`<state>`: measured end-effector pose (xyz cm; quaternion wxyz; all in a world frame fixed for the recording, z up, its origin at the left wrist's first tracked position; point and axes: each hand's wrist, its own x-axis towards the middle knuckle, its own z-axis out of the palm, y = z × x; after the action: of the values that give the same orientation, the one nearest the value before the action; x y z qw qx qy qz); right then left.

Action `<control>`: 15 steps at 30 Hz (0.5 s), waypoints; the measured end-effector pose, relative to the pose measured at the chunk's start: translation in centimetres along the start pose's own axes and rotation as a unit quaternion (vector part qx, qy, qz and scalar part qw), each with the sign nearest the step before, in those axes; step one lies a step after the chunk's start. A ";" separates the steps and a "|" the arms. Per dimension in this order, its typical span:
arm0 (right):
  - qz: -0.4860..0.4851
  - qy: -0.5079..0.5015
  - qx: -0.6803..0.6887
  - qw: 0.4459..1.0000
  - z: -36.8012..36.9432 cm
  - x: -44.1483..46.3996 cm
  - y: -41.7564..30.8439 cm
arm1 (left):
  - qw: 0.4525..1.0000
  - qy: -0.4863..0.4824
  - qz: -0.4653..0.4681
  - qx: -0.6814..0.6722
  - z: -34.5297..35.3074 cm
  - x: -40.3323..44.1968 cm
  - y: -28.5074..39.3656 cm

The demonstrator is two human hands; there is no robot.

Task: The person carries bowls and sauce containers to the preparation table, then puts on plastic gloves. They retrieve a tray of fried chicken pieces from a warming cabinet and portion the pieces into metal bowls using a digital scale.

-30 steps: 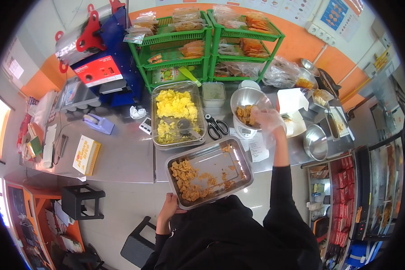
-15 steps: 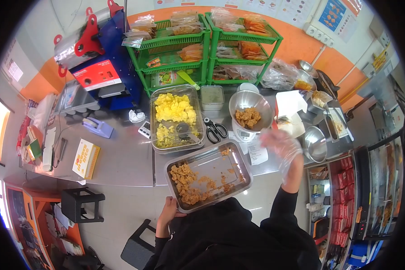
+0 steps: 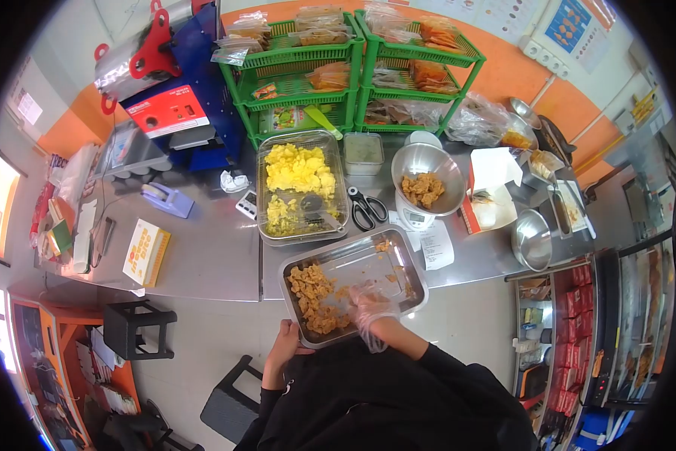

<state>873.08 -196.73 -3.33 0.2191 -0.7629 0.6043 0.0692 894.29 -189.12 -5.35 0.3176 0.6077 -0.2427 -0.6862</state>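
Note:
My left hand [image 3: 287, 344] grips the lower left corner of a metal tray [image 3: 421, 295] at the counter's front edge. Brown cooked meat pieces [image 3: 312, 293] are heaped in the tray's left part. My right hand [image 3: 372, 307], in a clear plastic glove, reaches into the tray at the right side of the heap; its fingertips are blurred. A steel bowl [image 3: 449, 169] with more brown pieces [image 3: 423, 191] rests on a white digital scale [image 3: 415, 217]. A glass dish [image 3: 341, 169] of yellow scrambled egg [image 3: 300, 170] stands behind the tray.
Black scissors [image 3: 368, 210], a receipt [image 3: 436, 246], an open takeaway box [image 3: 496, 214] and an empty bowl [image 3: 532, 239] lie around the scale. Green racks [image 3: 293, 71] with bagged food stand behind. At left are a tape dispenser [image 3: 168, 201] and a yellow-white box [image 3: 146, 253].
My right hand has left the steel bowl, passed to its lower right and come down left into the tray. The brown pieces in the bowl are now uncovered. My left hand stays on the tray.

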 end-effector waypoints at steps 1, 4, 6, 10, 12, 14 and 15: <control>-0.011 0.004 -0.018 1.000 0.7 0.1 0.2 | 1.000 -0.001 0.000 0.004 0.0 -0.1 0.1; 0.012 -0.100 0.066 0.993 -2.1 0.5 0.5 | 1.000 -0.013 0.010 0.004 0.0 -0.2 0.2; 0.008 -0.064 0.050 0.997 -2.9 0.1 0.2 | 1.000 -0.013 0.007 0.000 0.0 -0.5 0.3; -0.110 0.027 0.036 0.993 -3.7 -1.4 -1.0 | 1.000 -0.001 0.002 -0.009 -0.1 0.0 0.1; -0.148 -0.033 0.071 0.986 -3.3 -1.9 -1.4 | 1.000 0.006 -0.002 -0.012 -0.1 -0.2 0.2; -0.137 -0.121 0.097 0.978 -2.2 -1.7 -1.9 | 1.000 0.009 -0.011 -0.010 0.0 -0.2 0.6; -0.125 -0.104 0.097 0.982 -1.7 -1.9 -2.4 | 1.000 0.009 -0.008 -0.014 -0.1 0.0 0.4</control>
<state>874.59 -195.35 -0.55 0.3601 -0.7962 0.4823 0.0611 894.47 -189.33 -5.08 0.3223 0.6112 -0.2253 -0.6868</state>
